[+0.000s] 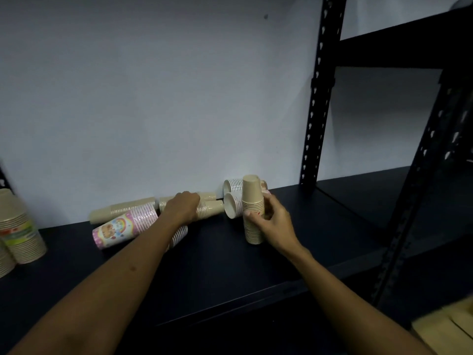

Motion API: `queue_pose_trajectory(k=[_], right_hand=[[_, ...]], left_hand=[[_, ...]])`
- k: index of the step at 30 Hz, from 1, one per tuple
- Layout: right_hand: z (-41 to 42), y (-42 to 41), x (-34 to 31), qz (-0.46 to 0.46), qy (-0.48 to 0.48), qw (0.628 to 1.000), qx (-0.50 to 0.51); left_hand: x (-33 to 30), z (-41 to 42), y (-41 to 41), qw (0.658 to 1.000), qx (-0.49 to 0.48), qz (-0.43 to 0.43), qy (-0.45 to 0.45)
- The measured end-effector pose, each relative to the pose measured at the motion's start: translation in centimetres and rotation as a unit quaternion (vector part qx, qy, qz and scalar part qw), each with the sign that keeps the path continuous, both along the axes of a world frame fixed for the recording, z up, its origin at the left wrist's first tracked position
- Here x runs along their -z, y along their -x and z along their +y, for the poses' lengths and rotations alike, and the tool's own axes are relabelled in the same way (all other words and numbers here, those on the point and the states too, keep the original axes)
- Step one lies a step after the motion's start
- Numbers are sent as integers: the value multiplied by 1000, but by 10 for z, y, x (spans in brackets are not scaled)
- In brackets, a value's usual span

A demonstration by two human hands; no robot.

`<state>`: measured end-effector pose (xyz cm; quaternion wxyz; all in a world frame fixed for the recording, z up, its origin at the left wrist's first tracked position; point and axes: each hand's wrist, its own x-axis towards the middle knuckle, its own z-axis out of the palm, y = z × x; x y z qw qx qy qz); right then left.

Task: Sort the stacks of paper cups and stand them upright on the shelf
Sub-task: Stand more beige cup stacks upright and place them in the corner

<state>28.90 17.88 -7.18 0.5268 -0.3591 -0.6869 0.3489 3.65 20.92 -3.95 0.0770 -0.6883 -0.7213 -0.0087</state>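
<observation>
A single wide-angle head camera looks forward and slightly down from close above the forearms, facing the dark shelf (294,252) and pale wall (166,98) beyond the fingers (252,217), near enough that both arms fill the foreground

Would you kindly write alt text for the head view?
The right hand holds a beige cup stack upright on a dark shelf, while the left hand grips a lying beige stack beside a toppled pink stack.

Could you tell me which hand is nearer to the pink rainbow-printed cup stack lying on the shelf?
Left. The left hand rests just right of the pink stack; the right hand is farther right, holding the upright tan stack.
</observation>
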Motion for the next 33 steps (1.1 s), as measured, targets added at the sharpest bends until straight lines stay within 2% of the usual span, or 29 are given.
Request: queue_pose_trajectory(k=[3, 6, 11, 14, 18, 21, 23, 29, 33], right_hand=[[-1, -4, 19, -42, 46, 998, -26], [1, -5, 21, -50, 57, 997, -25], [2, -2, 21, -53, 65, 996, -12], [3, -1, 20, -68, 67, 995, -3], [3, 3, 20, -89, 74, 993, -6], [0, 11, 19, -102, 73, 992, -14], [-4, 19, 19, -106, 74, 992, -18], [-17, 45, 19, -106, 71, 991, -32], [-31, 58, 23, -105, 68, 992, -34]], left_hand=[[0, 1, 1, 1000, 14, -9, -11], [-4, 2, 1, 998, 21, -57, -23], [-19, 2, -3, 987, 56, -127, -81], [-26, -5, -8, 982, 80, -133, -110], [-39, -28, -11, 959, 99, -189, -184], [-45, -55, -6, 920, 86, -275, -264], [-46, -77, -3, 886, 67, -358, -286], [-39, -135, 10, 787, 43, -560, -255], [-29, -171, 9, 696, 50, -662, -274]])
